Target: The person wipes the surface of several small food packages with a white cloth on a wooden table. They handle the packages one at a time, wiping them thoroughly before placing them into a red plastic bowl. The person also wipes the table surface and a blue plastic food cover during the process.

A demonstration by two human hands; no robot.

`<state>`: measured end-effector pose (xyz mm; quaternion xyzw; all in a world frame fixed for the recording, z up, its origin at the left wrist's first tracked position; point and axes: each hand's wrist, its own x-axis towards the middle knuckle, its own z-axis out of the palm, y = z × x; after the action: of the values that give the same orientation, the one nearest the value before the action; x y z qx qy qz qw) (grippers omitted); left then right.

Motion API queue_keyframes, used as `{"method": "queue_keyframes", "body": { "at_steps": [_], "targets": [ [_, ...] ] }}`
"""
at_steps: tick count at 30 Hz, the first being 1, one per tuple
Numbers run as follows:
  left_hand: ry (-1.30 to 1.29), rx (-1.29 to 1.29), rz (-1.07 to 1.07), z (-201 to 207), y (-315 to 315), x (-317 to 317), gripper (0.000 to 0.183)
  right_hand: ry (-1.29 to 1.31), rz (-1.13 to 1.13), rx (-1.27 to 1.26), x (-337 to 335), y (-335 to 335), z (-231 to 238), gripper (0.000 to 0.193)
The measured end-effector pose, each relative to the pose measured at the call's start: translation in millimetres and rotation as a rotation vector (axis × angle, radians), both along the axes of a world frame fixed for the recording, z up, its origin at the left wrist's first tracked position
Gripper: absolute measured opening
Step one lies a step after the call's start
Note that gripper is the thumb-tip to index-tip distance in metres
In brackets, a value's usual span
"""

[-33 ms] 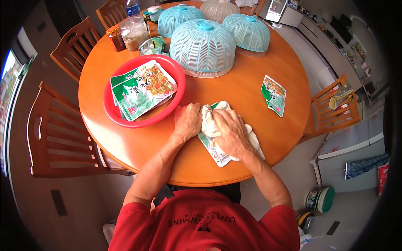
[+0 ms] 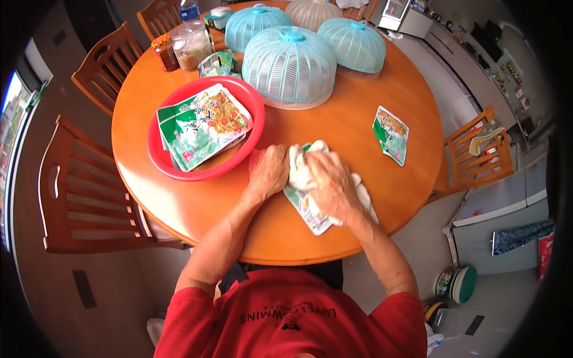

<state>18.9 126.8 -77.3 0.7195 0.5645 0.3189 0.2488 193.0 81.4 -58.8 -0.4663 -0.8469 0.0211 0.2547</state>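
On the table's near side lies a green and white food packet (image 2: 309, 216), printed face partly covered. My right hand (image 2: 332, 186) is closed over a white cloth (image 2: 300, 170) and presses it on the packet. Beside the cloth, my left hand (image 2: 270, 172) is curled at the packet's left edge, its fingertips hidden. To the left stands a red basin (image 2: 253, 143) holding a stack of similar packets (image 2: 203, 125) with a noodle-like food picture. Farther right, a few more packets (image 2: 392, 136) lie overlapped on the wood.
The round wooden table (image 2: 274, 241) also bears blue mesh food covers (image 2: 289, 68), a beige cover (image 2: 311, 15), a red-brown jar (image 2: 165, 52), a clear jar (image 2: 191, 45) and a green bag (image 2: 218, 62). Wooden chairs (image 2: 95, 191) surround it. A lidded bucket (image 2: 456, 284) stands on the floor at right.
My right hand has shifted slightly on the packet, and the cloth has bunched a little differently under it. My left hand stays in nearly the same place.
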Motion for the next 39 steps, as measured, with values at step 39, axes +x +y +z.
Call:
{"method": "queue_keyframes", "body": {
  "at_steps": [39],
  "targets": [
    [-0.399,0.170,-0.125,16,-16,16,0.022,0.008,-0.394,0.033,84,-78,-5,0.046]
  ]
}}
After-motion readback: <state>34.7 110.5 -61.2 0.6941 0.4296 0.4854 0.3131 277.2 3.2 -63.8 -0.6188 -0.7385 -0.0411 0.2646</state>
